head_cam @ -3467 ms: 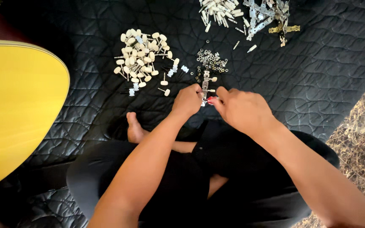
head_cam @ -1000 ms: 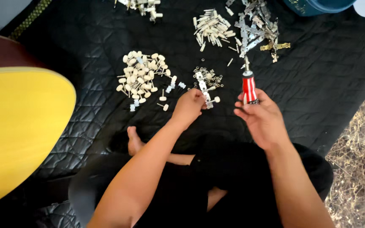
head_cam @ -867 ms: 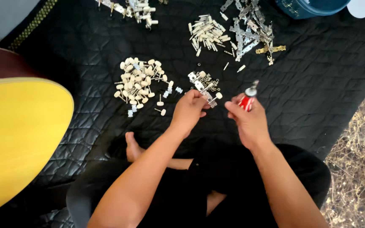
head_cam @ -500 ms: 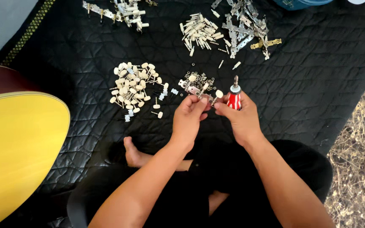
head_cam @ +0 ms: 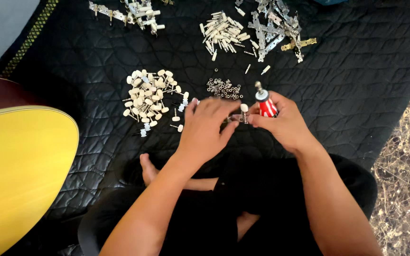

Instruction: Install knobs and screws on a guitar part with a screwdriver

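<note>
Tuning-peg assembly, a small metal piece with a cream knob, sits between both hands above the black quilted mat. Left hand pinches its metal end in a clenched grip; right hand touches the knob end with its fingertips while grasping a red tube with a metal tip. Just beyond lie a cluster of tiny metal rings and a heap of cream knobbed pegs. Farther off lie white pins and metal plates. A yellow guitar body lies at left.
</note>
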